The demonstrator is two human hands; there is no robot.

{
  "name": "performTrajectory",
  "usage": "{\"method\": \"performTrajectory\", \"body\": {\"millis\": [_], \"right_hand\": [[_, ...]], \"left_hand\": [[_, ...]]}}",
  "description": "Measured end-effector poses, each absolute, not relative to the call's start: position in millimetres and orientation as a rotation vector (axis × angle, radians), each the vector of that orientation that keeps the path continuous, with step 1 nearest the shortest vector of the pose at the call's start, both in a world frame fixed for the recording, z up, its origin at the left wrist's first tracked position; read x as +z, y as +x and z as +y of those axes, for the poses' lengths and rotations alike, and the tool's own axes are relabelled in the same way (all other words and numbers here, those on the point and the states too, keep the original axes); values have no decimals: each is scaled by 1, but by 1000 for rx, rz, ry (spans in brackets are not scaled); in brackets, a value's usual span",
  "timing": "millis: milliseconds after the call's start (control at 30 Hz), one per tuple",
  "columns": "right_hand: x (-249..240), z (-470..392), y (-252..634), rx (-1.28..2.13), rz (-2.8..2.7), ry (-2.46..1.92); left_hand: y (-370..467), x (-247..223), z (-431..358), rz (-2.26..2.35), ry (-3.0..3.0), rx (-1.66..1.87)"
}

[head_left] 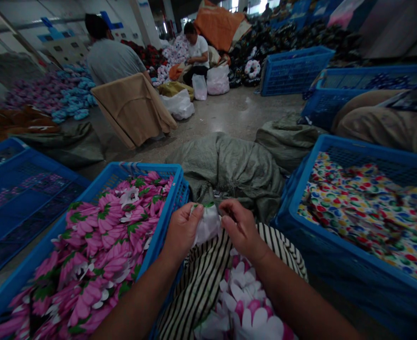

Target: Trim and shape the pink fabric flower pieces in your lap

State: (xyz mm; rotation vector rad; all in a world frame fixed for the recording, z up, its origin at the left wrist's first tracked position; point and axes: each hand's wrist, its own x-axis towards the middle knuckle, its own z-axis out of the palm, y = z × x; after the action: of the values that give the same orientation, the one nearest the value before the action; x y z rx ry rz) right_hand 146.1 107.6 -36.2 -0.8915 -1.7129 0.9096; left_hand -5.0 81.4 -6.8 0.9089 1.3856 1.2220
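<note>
Between thumb and fingers, my left hand (pixel 183 229) pinches a small white fabric piece (pixel 207 225) with a green edge along its top. My right hand (pixel 242 229) is closed at the right edge of that piece, thumb and fingertips together; what they grip is too small to make out. Below both hands, a black-and-cream striped cloth (pixel 201 278) covers my lap. Several white and pink petal-shaped fabric pieces (pixel 254 307) lie on it. To the left of my left hand, a blue crate (pixel 182 172) is heaped with pink, white and green fabric flower pieces (pixel 105 245).
At right, a blue crate (pixel 297 203) holds colourful dotted fabric pieces (pixel 371 212). Grey-green sacks (pixel 226 160) lie straight ahead. Another blue crate (pixel 17 203) stands far left. Beyond are a cloth-draped chair (pixel 134 108), two seated people and more blue crates (pixel 297 71).
</note>
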Motion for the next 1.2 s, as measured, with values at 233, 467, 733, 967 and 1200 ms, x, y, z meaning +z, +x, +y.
{"method": "performTrajectory", "body": {"millis": [233, 467, 733, 967, 1200], "right_hand": [[-34, 106, 144, 696, -1946, -891], [-36, 105, 144, 705, -1962, -865], [-36, 104, 146, 777, -1993, -793], [-38, 105, 146, 863, -1948, -763], [-37, 107, 144, 909, -2037, -747]], "left_hand": [[0, 0, 80, 1232, 840, 1132], [-4, 5, 78, 1150, 838, 1015], [-12, 6, 77, 1051, 856, 957], [-14, 2, 80, 1013, 876, 1118], [-15, 2, 84, 948, 853, 1131]]}}
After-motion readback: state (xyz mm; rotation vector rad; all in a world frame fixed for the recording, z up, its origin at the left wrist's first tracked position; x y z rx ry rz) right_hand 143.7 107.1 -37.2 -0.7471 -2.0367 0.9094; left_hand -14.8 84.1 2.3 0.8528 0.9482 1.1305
